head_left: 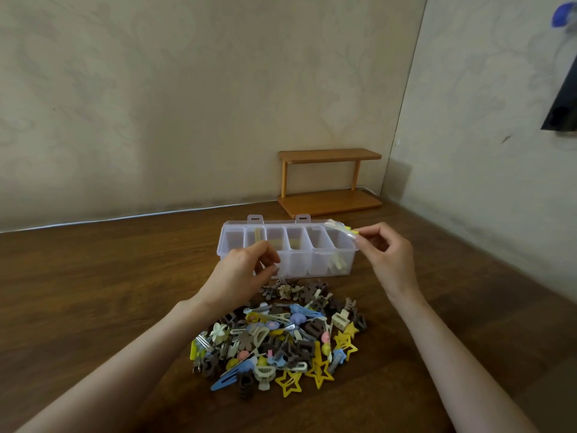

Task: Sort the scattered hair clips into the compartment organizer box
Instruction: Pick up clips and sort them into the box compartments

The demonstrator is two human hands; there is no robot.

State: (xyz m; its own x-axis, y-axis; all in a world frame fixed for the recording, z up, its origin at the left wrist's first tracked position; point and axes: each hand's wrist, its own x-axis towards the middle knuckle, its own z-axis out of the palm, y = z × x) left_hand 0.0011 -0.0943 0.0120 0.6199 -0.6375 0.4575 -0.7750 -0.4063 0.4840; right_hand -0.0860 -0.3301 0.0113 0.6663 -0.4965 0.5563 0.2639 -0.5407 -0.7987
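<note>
A clear plastic organizer box (293,264) with several compartments stands open on the table. Pale yellow clips (336,264) lie in its rightmost compartment. My right hand (385,256) pinches a pale yellow clip (342,230) above the box's right end. My left hand (246,273) hovers at the box's front left with fingers curled; I cannot tell whether it holds anything. A pile of mixed hair clips (281,339) in brown, blue, yellow and cream lies on the table in front of the box, with yellow star clips (318,371) at its near right.
A small two-tier wooden shelf (329,181) stands against the wall behind the box. The wooden table (93,292) meets walls at the back and right. A dark object (562,101) hangs at the upper right.
</note>
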